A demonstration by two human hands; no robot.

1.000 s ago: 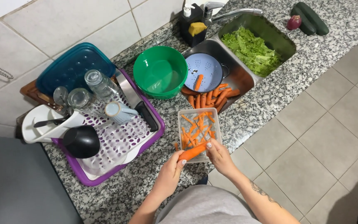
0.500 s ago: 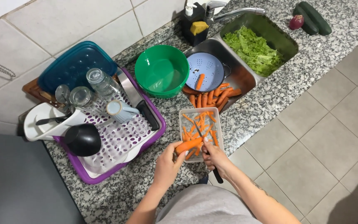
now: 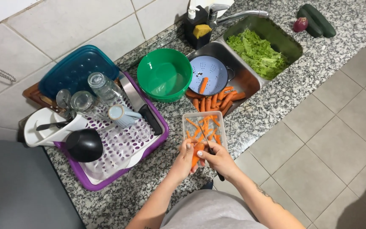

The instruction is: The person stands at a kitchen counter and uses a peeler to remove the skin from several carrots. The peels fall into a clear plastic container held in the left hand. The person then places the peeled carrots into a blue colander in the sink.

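My left hand (image 3: 186, 157) grips an orange carrot (image 3: 197, 153), held upright over the near end of a clear plastic tub (image 3: 204, 129) that holds carrot strips. My right hand (image 3: 217, 159) holds a dark-handled knife (image 3: 212, 157) with its blade against the carrot. Both hands touch each other at the counter's front edge. Several whole carrots (image 3: 212, 101) lie in the steel sink beside a blue colander (image 3: 209, 75) with one carrot in it.
A green bowl (image 3: 164, 79) stands left of the sink. A purple drying rack (image 3: 106, 140) holds glasses, a black ladle and a white jug. Lettuce (image 3: 257, 51) fills the far sink basin. Two cucumbers (image 3: 317, 19) lie on the granite counter (image 3: 272, 101).
The carrot has turned from lying across the tub's near edge to upright in my left hand. My right hand has closed in against it with the knife.
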